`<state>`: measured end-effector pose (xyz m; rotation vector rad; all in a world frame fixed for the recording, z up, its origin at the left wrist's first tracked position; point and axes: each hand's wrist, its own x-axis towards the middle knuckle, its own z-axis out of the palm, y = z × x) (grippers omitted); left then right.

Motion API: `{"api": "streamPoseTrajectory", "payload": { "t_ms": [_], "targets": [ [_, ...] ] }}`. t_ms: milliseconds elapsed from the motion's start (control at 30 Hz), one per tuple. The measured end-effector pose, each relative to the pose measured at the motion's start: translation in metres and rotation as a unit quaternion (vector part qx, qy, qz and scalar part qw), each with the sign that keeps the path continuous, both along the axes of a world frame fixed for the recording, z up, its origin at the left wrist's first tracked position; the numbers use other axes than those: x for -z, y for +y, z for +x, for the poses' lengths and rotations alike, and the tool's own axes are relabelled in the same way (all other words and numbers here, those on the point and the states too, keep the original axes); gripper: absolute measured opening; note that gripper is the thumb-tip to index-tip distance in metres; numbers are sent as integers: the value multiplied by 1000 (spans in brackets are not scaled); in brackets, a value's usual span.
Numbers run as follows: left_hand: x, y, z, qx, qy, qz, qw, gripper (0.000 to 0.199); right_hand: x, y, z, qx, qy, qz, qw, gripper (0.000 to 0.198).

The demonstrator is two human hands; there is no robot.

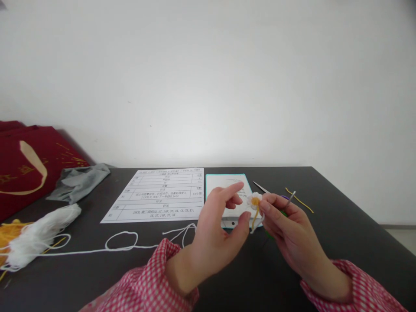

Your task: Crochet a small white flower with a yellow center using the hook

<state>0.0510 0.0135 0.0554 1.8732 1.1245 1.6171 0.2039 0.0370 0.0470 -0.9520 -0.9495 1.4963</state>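
A small crocheted flower (255, 201) has white petals and a yellow centre, with yellow and white yarn tails hanging below it. My right hand (290, 236) pinches its edge between thumb and fingers. A metal crochet hook (291, 198) sticks up from behind the same hand's fingers; its lower part is hidden. Just left of the flower is my left hand (216, 227), index finger stretched out and thumb apart, with nothing visible gripped in it. White yarn (91, 251) runs across the table toward the left wrist, where the sleeve hides it.
Printed pattern sheet (159, 195) and a pale tablet-like device (212, 180) lie behind the hands. Scissor tips (260, 187) and a yellow yarn piece (300, 200) are at right. White skein (45, 232), yellow yarn (11, 234), plastic bag (78, 180) and red gift bag (42, 160) stand left.
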Motion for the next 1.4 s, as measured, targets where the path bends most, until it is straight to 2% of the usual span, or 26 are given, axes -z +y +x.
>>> {"api": "streamPoseTrajectory", "payload": {
  "t_ms": [67,167,267,467,700,1100,1400],
  "targets": [
    [2,-1,-1,-12,78,54,995,52,0,-1,0,-7,-2,-2,1000,32],
    [3,-2,-1,-21,123,83,989,53,1,-1,-1,-15,-2,-4,1000,32],
    [4,0,0,-38,129,93,987,51,1,-1,-1,-22,-1,-4,1000,32],
    [4,5,1,-46,108,167,979,45,-1,-3,-1,-52,2,-7,999,35],
    [5,3,2,-35,112,148,982,48,-3,-4,-1,-102,-2,-37,994,36],
    [1,1,4,-42,184,143,971,55,-4,-5,0,-148,5,-60,987,34],
    [5,3,2,-45,104,138,984,66,-1,-7,-1,-119,12,-47,992,34]
  ]
}}
